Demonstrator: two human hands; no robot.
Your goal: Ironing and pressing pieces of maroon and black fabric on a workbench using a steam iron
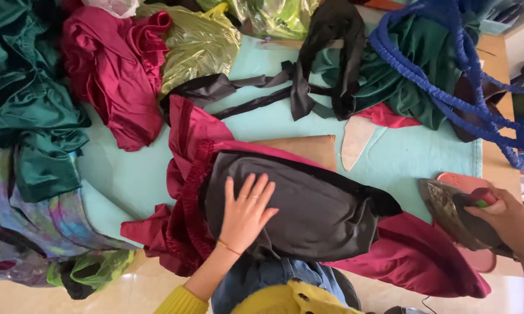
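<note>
- Pale turquoise cloth covers the surface (401, 160), with a wooden edge showing at the far right.
- The left hand (246, 214) lies flat and wide, fingers spread, pressing on a dark grey fabric panel (320, 206) near the middle.
- That panel rests on a crimson garment (413, 256) with a gathered edge, which spills off the near side.
- The right hand (509, 224) is closed around the handle of a clothes iron (453, 212), which stands at the right edge, well apart from the grey panel.
- Heaps lie around: dark green satin (35, 116) on the left, a magenta cloth (114, 70) far left, black strips (308, 87) and blue elastic cord (448, 70) far right.
</note>
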